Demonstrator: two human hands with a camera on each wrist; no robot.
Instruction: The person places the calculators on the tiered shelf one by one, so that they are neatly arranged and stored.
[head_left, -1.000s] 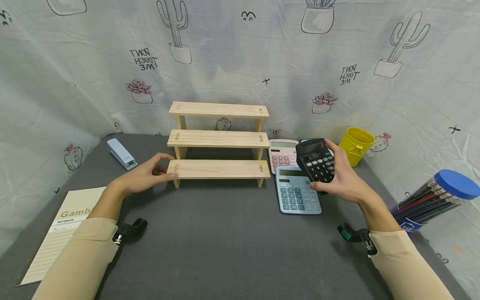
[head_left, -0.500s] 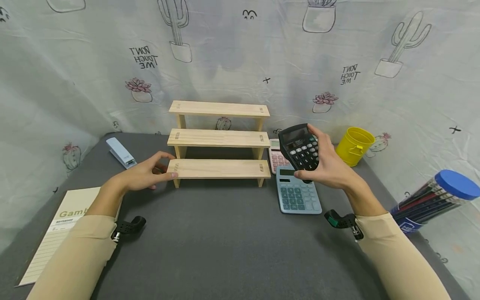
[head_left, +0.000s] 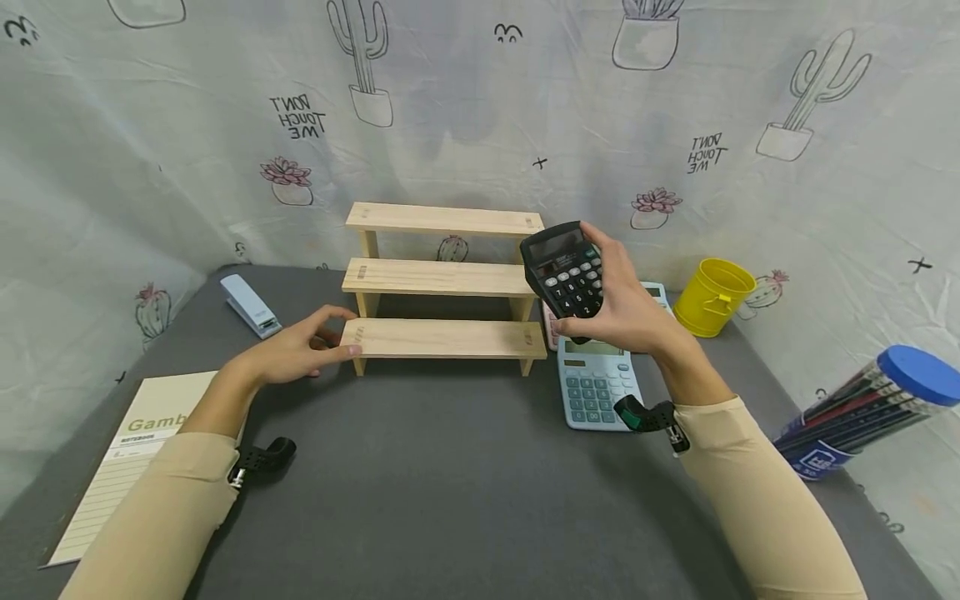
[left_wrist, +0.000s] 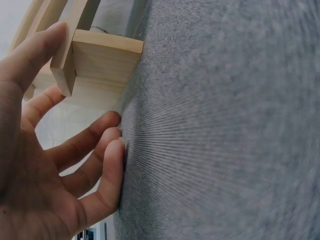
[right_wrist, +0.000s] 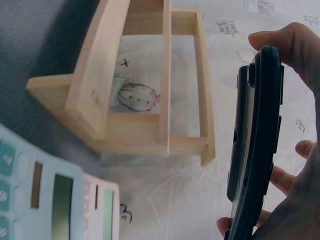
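My right hand (head_left: pixel 630 300) holds a black calculator (head_left: pixel 564 271) by its edges, keys facing me, up in front of the right end of the three-tier wooden stand (head_left: pixel 442 339). The right wrist view shows this calculator (right_wrist: pixel 257 135) edge-on, apart from the stand. At the stand's left end, my left hand (head_left: pixel 292 354) pinches the lowest step. In the left wrist view the thumb (left_wrist: pixel 42 50) presses on top of that step and the index finger sits at its end; the other fingertips are at the tabletop. Below the right hand lies a light blue calculator (head_left: pixel 598 396).
A pink calculator (head_left: pixel 550 327) and another pale calculator (head_left: pixel 657 293) are partly hidden by the right hand. A yellow bucket (head_left: pixel 708 296) and a pencil jar (head_left: pixel 862 417) stand at the right. A stapler (head_left: pixel 250 306) and notebook (head_left: pixel 135 458) lie at the left.
My right hand has raised the black calculator and carried it left, from over the other calculators to the stand's right end. The left hand has kept its place on the lowest step.
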